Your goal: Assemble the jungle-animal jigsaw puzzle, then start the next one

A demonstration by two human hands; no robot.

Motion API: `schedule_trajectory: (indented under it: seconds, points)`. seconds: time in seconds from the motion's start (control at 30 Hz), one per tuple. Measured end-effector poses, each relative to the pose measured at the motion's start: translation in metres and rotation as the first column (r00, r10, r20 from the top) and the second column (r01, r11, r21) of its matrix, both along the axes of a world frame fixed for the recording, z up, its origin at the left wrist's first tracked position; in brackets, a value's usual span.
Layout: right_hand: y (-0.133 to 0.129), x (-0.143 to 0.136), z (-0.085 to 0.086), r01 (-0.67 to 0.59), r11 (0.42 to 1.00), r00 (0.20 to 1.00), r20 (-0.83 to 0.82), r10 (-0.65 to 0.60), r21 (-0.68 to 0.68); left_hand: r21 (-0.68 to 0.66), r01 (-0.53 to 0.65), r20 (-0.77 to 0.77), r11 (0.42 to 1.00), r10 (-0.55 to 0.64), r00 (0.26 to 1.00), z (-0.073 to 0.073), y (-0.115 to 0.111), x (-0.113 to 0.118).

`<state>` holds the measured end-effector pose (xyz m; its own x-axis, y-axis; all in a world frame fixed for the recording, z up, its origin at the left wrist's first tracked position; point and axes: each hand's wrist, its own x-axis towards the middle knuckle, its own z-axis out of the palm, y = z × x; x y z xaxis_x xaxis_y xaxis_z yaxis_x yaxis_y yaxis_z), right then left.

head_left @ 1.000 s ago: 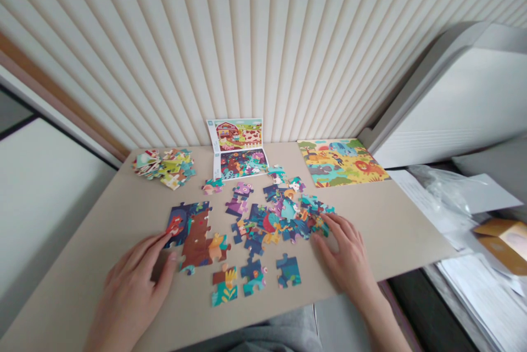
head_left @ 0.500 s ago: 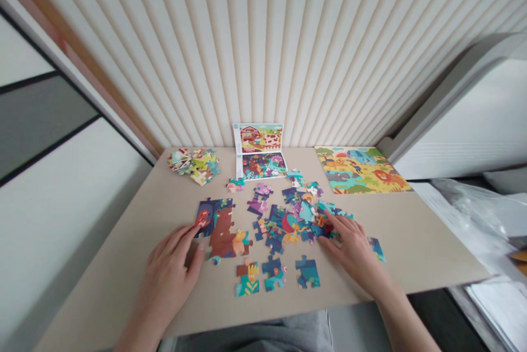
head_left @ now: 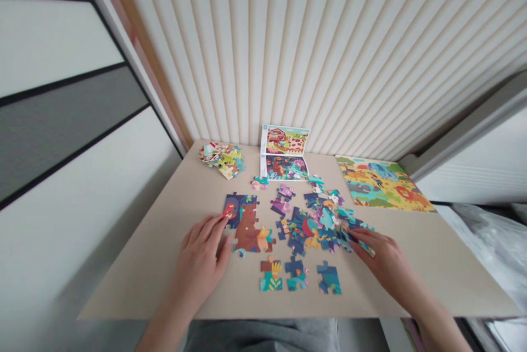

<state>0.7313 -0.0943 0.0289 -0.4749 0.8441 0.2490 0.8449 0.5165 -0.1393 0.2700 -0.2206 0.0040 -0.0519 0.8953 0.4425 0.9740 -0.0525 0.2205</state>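
Observation:
My left hand (head_left: pixel 203 253) lies on the table with its fingers stretched out, the fingertips touching the left edge of a joined puzzle section (head_left: pixel 247 228) showing a brown bear. My right hand (head_left: pixel 381 256) is at the right side of a heap of loose puzzle pieces (head_left: pixel 315 225), thumb and fingers pinched on a puzzle piece partly hidden by them. Near the table's front lie three separate pieces: a brown-and-teal piece (head_left: pixel 271 275), a dark blue one (head_left: pixel 296 274) and a teal-blue one (head_left: pixel 329 278).
Against the pleated white wall (head_left: pixel 230 55) stands a folded picture card (head_left: pixel 285 153) with a farm and a dark forest scene. A second pile of puzzle pieces (head_left: pixel 224 160) is at the back left. A finished-looking animal picture (head_left: pixel 382 183) lies at the back right of the table (head_left: pixel 148 264).
The view has turned, so everything appears farther right. My right hand's fingers have closed together at the right part of the heap. My left hand stays by the bear section.

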Motion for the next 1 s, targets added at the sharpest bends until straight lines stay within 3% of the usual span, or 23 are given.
schedule_trajectory:
  seconds: [0.13,0.23,0.37,0.47,0.6,0.83,1.0]
  points:
    - [-0.004,-0.028,0.03,-0.025,0.994,0.993,-0.108,0.037,0.11,0.014,0.007,0.009,1.0,-0.007,1.0,0.002,0.0,0.002]
    - [-0.001,-0.084,0.047,-0.218,0.972,0.949,-0.215,0.232,0.085,0.034,0.005,0.014,0.999,-0.006,1.0,0.004,0.0,0.003]
    - [0.017,-0.162,0.046,-0.48,0.877,0.849,-0.238,0.473,0.028,0.051,-0.005,0.02,0.999,0.004,1.0,0.006,0.001,0.005]
    - [0.035,-0.195,0.035,-0.616,0.788,0.769,-0.236,0.593,-0.027,0.038,-0.009,0.023,0.999,0.008,1.0,0.008,0.001,0.007]
    - [0.047,-0.202,0.024,-0.666,0.745,0.736,-0.201,0.646,-0.042,0.026,-0.024,0.036,0.999,0.023,0.999,0.011,0.0,0.01]
    - [0.024,-0.2,0.027,-0.516,0.857,0.847,-0.152,0.509,-0.007,-0.001,-0.032,0.039,0.999,0.032,0.999,0.011,-0.001,0.01]
    - [0.017,-0.212,0.022,-0.497,0.868,0.862,-0.118,0.492,-0.014,-0.015,-0.03,0.034,0.999,0.031,0.999,0.01,-0.001,0.009]
